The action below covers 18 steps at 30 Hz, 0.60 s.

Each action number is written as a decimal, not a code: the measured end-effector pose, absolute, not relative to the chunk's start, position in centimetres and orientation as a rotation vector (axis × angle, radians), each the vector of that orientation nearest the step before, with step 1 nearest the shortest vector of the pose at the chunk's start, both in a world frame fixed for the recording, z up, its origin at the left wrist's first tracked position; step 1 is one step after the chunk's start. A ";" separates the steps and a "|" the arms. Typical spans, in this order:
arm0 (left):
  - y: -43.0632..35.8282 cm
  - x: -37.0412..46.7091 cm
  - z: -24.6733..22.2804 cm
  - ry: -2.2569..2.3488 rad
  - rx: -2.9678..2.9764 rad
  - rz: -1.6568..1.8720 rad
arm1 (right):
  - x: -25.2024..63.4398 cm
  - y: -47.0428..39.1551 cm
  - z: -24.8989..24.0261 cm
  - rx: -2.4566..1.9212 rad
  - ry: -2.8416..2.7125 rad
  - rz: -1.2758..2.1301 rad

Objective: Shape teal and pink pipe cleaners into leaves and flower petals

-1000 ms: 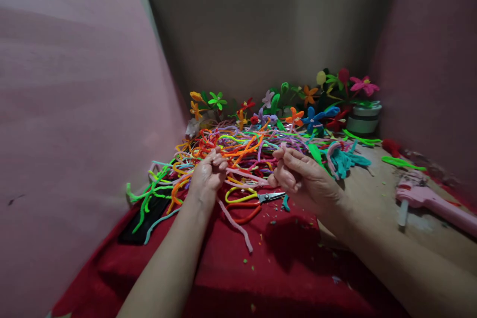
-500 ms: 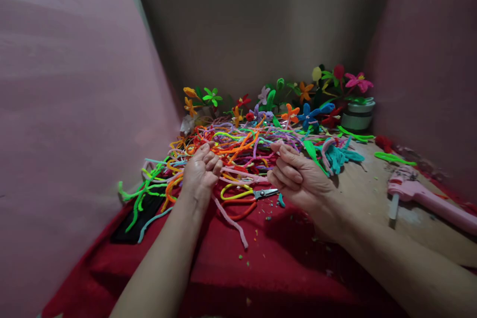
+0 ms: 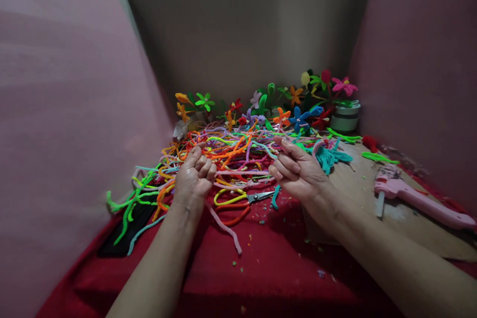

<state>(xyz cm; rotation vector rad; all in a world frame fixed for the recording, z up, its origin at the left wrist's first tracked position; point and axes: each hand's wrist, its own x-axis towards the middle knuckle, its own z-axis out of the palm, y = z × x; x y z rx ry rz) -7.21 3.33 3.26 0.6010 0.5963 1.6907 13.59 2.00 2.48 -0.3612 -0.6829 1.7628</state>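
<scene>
A pale pink pipe cleaner (image 3: 242, 173) runs level between my two closed hands. My left hand (image 3: 194, 171) is curled round its left part, and a pink length (image 3: 226, 227) hangs below that hand over the red cloth. My right hand (image 3: 294, 166) is closed at the right end, thumb on top. Behind both hands lies a tangled heap of coloured pipe cleaners (image 3: 234, 146). Scissors (image 3: 246, 200) with one yellow and one red handle lie just below the stretched piece, between the hands. A short teal piece (image 3: 275, 197) is beside the blade tips.
Pipe-cleaner flowers (image 3: 299, 118) line the back near a pale green jar (image 3: 345, 116). Teal pieces (image 3: 331, 156) and a pink glue gun (image 3: 421, 198) lie on a brown board (image 3: 350, 198) at right. Green pipe cleaners (image 3: 136, 198) cross a black flat object (image 3: 115, 238) at left.
The view has shifted, moving the scene slightly left. My hands are a little farther apart relative to the scissors, and the pink pipe cleaner now shows as a straight line between them.
</scene>
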 end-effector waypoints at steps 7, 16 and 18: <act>2.8 -5.8 3.4 0.398 0.718 1.603 | 14.2 2.6 2.8 -0.298 -0.480 1.749; 2.3 -4.6 1.8 0.751 1.069 1.359 | 14.7 3.1 2.8 -0.224 -0.419 1.758; 2.4 -4.5 1.8 0.773 1.006 1.431 | 14.4 3.0 2.7 -0.210 -0.501 1.728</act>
